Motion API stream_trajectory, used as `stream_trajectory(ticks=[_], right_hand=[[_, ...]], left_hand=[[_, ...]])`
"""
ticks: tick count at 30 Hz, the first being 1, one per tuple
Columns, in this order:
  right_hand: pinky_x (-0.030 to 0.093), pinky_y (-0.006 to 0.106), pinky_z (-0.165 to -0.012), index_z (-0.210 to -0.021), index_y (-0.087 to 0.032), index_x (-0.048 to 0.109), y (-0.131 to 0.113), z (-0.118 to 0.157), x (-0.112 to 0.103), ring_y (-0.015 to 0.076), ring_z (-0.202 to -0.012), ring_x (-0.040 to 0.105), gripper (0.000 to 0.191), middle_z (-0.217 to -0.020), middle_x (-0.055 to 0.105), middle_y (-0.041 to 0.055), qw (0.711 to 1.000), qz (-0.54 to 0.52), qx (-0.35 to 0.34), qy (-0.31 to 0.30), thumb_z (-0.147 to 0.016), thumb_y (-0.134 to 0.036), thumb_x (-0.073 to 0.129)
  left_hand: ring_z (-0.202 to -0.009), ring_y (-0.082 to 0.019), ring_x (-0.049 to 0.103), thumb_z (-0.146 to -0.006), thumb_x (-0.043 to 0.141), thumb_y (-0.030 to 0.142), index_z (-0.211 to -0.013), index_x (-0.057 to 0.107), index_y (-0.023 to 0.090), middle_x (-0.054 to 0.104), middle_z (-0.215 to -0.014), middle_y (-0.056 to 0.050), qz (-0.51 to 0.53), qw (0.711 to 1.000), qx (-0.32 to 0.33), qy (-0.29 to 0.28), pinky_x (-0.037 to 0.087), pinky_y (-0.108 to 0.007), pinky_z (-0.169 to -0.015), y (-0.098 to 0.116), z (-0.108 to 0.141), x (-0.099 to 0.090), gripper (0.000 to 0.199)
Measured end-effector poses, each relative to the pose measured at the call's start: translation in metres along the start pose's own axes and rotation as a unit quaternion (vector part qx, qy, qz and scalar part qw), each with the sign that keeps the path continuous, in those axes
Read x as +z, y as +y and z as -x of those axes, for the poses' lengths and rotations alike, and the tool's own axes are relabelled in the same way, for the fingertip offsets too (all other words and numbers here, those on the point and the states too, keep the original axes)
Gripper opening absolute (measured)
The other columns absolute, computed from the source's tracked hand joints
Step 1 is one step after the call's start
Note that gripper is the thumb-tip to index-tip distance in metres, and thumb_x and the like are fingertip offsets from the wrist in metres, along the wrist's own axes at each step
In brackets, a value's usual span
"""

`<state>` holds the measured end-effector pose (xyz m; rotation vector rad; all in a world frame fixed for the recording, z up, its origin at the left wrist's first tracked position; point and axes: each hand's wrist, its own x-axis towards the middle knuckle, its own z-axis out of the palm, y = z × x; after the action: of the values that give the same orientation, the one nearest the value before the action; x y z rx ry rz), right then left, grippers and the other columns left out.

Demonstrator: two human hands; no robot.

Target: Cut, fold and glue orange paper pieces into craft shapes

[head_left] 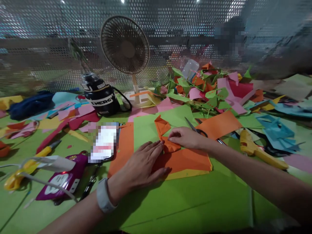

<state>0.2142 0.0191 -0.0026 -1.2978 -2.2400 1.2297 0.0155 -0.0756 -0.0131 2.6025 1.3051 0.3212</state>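
paper piece, orange, folded; left hand flat, thumb spread; right hand touching it, fingers curled, pinch unclear.

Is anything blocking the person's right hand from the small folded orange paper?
Nothing visible: the bare right hand appears to touch the small folded orange paper. Black-handled scissors lie beyond that hand, not between.

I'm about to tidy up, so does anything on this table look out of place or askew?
Yes: beyond the right hand, a translucent container leans among heaped paper scraps. It looks odd because it's tilted and isn't paper.
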Motion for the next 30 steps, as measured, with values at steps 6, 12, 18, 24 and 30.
stream_trajectory(ticks=[6,12,18,24,30], right_hand=[[0.03,0.027,-0.048,-0.067,-0.019,0.061,-0.003,-0.025,0.002,0.0148,-0.056,0.052,0.039,-0.062,0.062,0.0019,0.976,0.209,0.029,0.046,-0.077,-0.057,0.061],[0.023,0.029,-0.046,-0.057,-0.022,0.06,-0.01,-0.036,0.008,0.0164,-0.05,0.049,0.058,-0.054,0.058,0.0036,0.952,0.297,0.06,0.04,-0.071,-0.078,0.05],[0.024,0.029,-0.047,-0.061,-0.021,0.063,-0.011,-0.037,0.006,0.0192,-0.056,0.054,0.061,-0.06,0.062,0.0061,0.946,0.319,0.055,0.028,-0.072,-0.079,0.049],[0.025,0.028,-0.049,-0.068,-0.02,0.067,-0.008,-0.037,0.009,0.0199,-0.064,0.059,0.065,-0.066,0.065,0.0068,0.941,0.331,0.055,0.033,-0.072,-0.081,0.046],[0.028,0.028,-0.05,-0.079,-0.019,0.071,-0.008,-0.039,0.01,0.0211,-0.068,0.061,0.067,-0.07,0.068,0.0078,0.94,0.335,0.062,0.03,-0.072,-0.08,0.046]], left_hand=[[-0.128,-0.03,0.049,-0.09,0.043,0.055,-0.139,0.038,0.012,0.05,-0.141,-0.018,-0.005,1.0,0.0,-0.003,0.037,-0.048,-0.108,0.0,0.0,0.001,0.066],[-0.128,-0.031,0.048,-0.089,0.042,0.056,-0.138,0.04,0.009,0.048,-0.141,-0.021,-0.01,1.0,-0.007,-0.011,0.037,-0.049,-0.108,0.001,0.0,0.002,0.068],[-0.128,-0.029,0.048,-0.088,0.047,0.057,-0.141,0.035,0.015,0.048,-0.142,-0.016,0.04,0.999,-0.026,-0.027,0.041,-0.046,-0.105,-0.001,0.0,-0.005,0.068],[-0.113,-0.027,0.055,-0.094,0.046,0.04,-0.128,0.053,0.024,0.056,-0.129,-0.011,-0.001,1.0,-0.011,0.019,0.047,-0.044,-0.094,-0.017,0.003,-0.007,0.038],[-0.104,-0.027,0.055,-0.093,0.048,0.043,-0.124,0.056,0.023,0.057,-0.121,-0.012,-0.06,0.998,0.032,0.016,0.048,-0.043,-0.087,-0.019,0.007,-0.008,0.038]])
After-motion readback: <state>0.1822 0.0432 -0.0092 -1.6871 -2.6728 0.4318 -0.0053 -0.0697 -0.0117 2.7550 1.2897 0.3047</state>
